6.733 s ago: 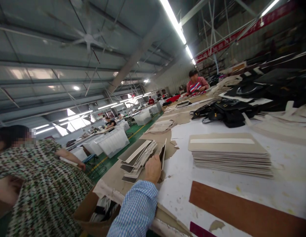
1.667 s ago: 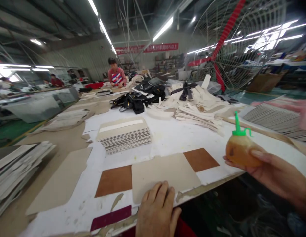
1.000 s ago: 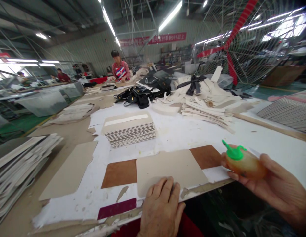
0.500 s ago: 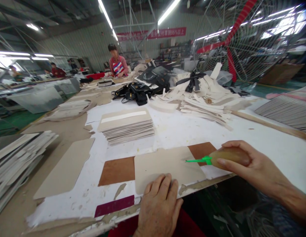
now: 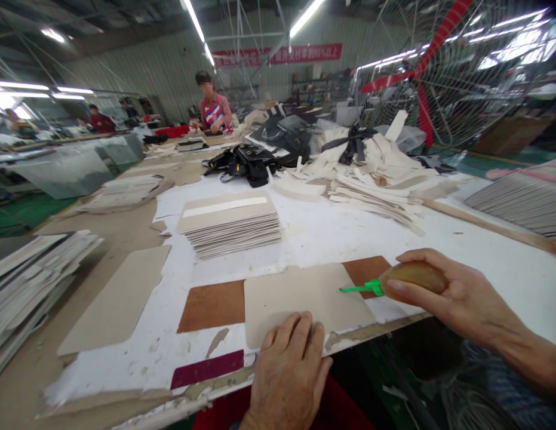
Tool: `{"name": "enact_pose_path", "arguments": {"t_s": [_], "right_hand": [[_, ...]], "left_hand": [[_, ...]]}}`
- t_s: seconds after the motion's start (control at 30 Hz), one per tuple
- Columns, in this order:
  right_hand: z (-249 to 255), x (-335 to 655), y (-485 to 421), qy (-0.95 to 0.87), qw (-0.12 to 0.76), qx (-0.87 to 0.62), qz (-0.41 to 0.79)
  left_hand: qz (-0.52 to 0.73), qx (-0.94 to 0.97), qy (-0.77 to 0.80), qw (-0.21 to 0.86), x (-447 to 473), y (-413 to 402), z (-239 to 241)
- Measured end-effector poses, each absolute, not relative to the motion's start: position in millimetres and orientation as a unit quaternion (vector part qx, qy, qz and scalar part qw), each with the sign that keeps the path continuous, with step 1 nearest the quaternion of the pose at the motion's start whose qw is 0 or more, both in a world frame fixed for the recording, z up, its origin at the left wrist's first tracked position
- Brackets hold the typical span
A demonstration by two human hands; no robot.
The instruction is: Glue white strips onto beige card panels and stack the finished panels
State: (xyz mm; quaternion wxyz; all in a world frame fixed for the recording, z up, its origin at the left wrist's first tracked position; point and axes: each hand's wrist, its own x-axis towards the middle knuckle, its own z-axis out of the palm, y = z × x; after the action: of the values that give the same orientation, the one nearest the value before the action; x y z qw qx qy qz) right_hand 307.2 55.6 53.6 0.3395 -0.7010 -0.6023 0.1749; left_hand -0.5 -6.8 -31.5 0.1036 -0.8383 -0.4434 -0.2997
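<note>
Flat on the near edge of a beige panel point(image 5: 300, 286) rests my left hand point(image 5: 289, 370), its fingers stretched out. My right hand point(image 5: 439, 286) is wrapped round a yellowish glue bottle point(image 5: 409, 279) with a green nozzle point(image 5: 361, 288). The nozzle's tip points left, at the right part of the panel; whether it touches the surface I cannot tell. Two brown pieces show at the panel's sides, one at the left point(image 5: 212, 306) and one at the right point(image 5: 362, 272), the right one partly behind the nozzle. A dark purple strip point(image 5: 208, 369) lies near the table edge.
Behind the panel stands a stack of beige boards point(image 5: 233, 224) with a white strip on top. Black straps point(image 5: 246, 164) and cream offcuts point(image 5: 371, 191) are heaped farther back. Another board point(image 5: 119, 298) and piled scraps point(image 5: 31, 286) lie left. A co-worker point(image 5: 214, 110) is across the table; a fan point(image 5: 416, 77) stands right.
The view has shifted slightly. My right hand and the glue bottle have barely moved, with the nozzle still over the right part of the panel. My left hand stays in place.
</note>
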Motion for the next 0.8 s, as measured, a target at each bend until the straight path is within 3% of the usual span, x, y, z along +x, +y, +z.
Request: {"name": "enact_pose_path", "arguments": {"t_s": [0.5, 0.8], "right_hand": [[76.5, 302.0, 66.4, -0.665, 0.255, -0.681, 0.169], [72.9, 290.2, 70.3, -0.695, 0.269, -0.646, 0.166]], "left_hand": [[-0.304, -0.837, -0.443, 0.108, 1.1, -5.6, -29.3], [-0.301, -0.838, -0.442, 0.113, 1.2, -5.9, -29.7]]}}
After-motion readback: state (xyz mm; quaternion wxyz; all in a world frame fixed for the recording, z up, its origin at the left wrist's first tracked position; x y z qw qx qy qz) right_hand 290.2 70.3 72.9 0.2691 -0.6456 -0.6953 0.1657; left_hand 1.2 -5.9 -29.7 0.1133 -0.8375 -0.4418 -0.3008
